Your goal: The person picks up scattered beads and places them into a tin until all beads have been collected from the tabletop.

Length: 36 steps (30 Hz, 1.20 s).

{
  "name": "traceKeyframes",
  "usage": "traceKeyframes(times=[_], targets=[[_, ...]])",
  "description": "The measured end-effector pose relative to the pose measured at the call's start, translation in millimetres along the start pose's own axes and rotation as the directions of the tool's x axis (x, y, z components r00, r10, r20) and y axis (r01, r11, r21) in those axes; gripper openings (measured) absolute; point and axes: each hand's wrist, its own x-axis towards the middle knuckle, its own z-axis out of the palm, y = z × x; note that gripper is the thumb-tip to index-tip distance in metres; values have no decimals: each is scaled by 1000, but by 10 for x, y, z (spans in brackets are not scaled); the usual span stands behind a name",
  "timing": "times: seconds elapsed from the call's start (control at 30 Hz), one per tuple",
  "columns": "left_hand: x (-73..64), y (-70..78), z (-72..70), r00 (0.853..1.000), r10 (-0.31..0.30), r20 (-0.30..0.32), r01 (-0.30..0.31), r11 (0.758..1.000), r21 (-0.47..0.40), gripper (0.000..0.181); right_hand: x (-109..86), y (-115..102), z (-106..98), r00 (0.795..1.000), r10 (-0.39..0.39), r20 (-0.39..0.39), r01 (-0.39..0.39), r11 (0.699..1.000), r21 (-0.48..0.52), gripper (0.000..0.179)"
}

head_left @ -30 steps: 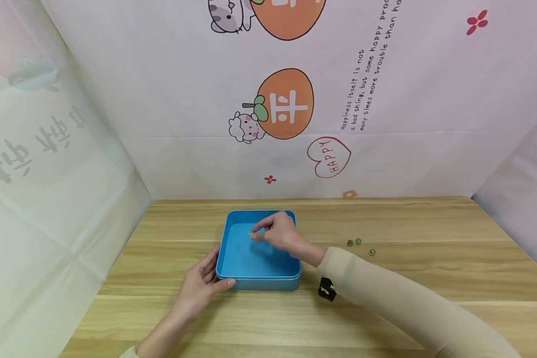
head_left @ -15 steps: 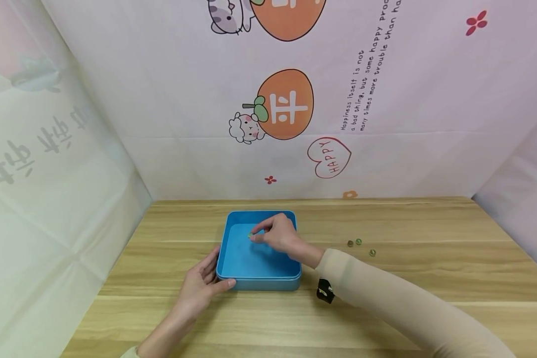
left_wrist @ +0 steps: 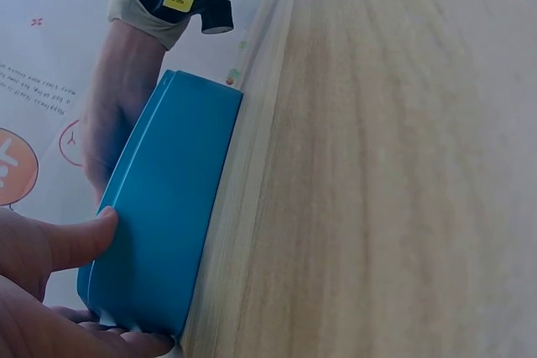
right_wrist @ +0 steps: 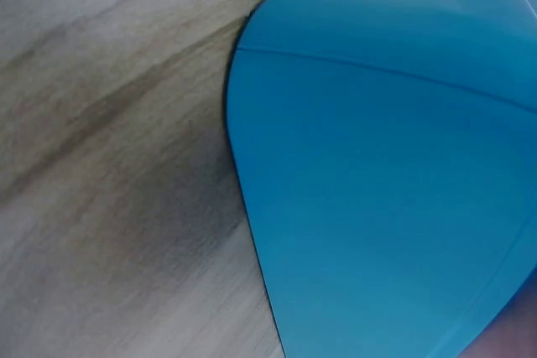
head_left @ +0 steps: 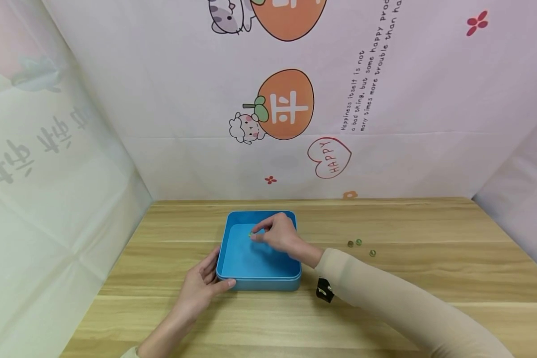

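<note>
An open blue box sits on the wooden table. At its near left corner my left hand grips it, the thumb on the front wall and the fingers along the left side. In the left wrist view, that thumb presses the blue wall while the fingertips reach round its lower edge. My right hand is over the box's inside and pinches a small greenish glass marble between thumb and index finger. The blue box fills much of the right wrist view, which does not show the marble.
Three loose marbles lie right of the box: a brownish one, a green one and another green one. A printed white cloth hangs behind the table. A black wrist camera hangs below the right sleeve.
Over the last second my right hand has shifted very slightly, with the marble still pinched over the box. The left hand and the box stay where they were.
</note>
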Motion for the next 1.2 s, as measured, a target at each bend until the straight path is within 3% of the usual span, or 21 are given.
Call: traceKeyframes(times=[0.23,0.47,0.77,1.2], targets=[[-6,6,15,1000,-11,-5,11,1000,7,93,-43,-37,-132,995,-81,-63,82,997,9,15],[-3,9,19,1000,-7,-7,7,1000,8,94,-202,-60,-537,990,-79,-119,85,995,46,14],[9,21,-10,1000,-3,-10,3,1000,24,94,-583,243,-1026,990,-45,-133,45,999,-3,18],[3,13,13,1000,-24,-6,24,1000,6,94,-1100,710,-1382,978,22,-208,-21,1000,8,28]])
